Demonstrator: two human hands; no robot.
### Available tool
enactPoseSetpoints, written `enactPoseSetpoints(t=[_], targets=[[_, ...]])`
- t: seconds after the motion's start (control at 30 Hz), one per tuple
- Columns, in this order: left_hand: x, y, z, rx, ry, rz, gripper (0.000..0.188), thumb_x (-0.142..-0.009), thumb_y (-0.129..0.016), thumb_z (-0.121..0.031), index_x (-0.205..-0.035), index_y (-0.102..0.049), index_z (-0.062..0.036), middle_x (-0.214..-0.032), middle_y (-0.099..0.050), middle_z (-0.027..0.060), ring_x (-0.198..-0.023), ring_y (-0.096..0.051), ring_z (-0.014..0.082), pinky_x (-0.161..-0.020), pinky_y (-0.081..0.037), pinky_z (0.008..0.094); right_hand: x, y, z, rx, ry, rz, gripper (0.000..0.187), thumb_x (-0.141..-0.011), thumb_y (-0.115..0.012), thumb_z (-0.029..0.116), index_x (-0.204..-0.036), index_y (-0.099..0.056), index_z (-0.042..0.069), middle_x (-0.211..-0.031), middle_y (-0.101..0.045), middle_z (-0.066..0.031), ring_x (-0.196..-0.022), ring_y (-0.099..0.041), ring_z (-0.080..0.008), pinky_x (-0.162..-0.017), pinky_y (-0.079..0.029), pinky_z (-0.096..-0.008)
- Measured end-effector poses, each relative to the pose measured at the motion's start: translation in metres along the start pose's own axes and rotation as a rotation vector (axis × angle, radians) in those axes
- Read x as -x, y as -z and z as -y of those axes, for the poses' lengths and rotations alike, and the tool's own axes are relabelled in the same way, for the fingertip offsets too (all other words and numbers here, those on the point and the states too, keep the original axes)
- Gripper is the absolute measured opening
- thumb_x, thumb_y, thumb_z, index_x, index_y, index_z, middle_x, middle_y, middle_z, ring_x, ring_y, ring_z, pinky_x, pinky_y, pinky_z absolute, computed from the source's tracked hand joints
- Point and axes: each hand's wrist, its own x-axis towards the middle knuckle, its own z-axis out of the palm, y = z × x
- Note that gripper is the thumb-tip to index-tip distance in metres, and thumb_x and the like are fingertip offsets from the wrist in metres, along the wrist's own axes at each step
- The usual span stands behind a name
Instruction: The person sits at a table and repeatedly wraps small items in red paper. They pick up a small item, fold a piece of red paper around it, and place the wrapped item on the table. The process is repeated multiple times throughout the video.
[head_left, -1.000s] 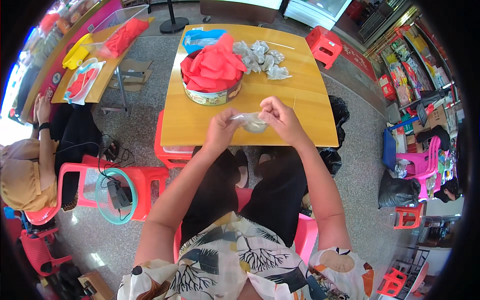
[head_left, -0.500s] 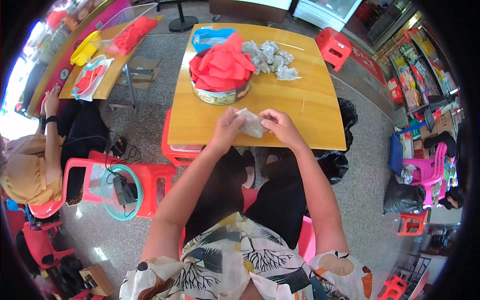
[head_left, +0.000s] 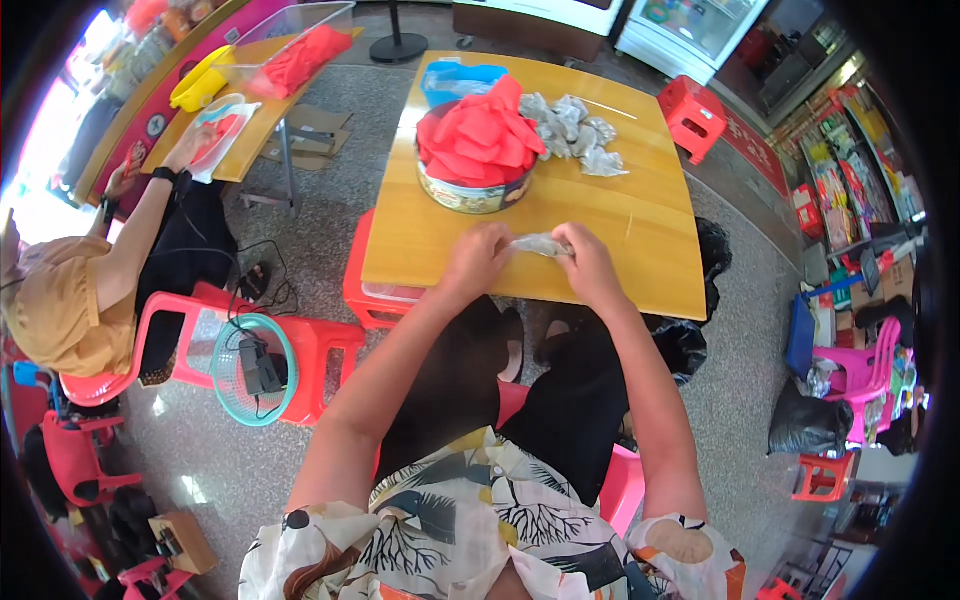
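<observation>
Plastic bag (head_left: 538, 244), long axis running left to right! Who's got it?

Left hand (head_left: 478, 260) pinches one end, right hand (head_left: 592, 264) the other, near the front edge of the table (head_left: 650, 230); neither's nearer!

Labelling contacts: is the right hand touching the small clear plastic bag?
Touching. The head view shows the right hand pinching the right end of the small clear plastic bag, with no gap between them.

place: shop | evidence: colourful packets (head_left: 832, 182) racked at right; glass-door fridge (head_left: 688, 36) at back; plastic stool (head_left: 692, 118)
</observation>
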Motion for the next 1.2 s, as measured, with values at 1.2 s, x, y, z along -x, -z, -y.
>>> enactPoseSetpoints(t=[1.2], targets=[[0.003,0.000,0.002,0.699,0.416,-0.030,0.017,-0.094,-0.062,-0.015,-0.095,-0.069,0.0003,-0.083,-0.068,0.0019,-0.072,-0.061,0.0067,-0.059,-0.054,0.0236,-0.027,0.022,0.042,0.076,0.066,0.036,0.008,-0.091,-0.051,0.009,-0.089,-0.048,0.002,-0.085,-0.057,-0.0198,-0.081,-0.057,-0.0432,-0.067,-0.045,-0.0469]])
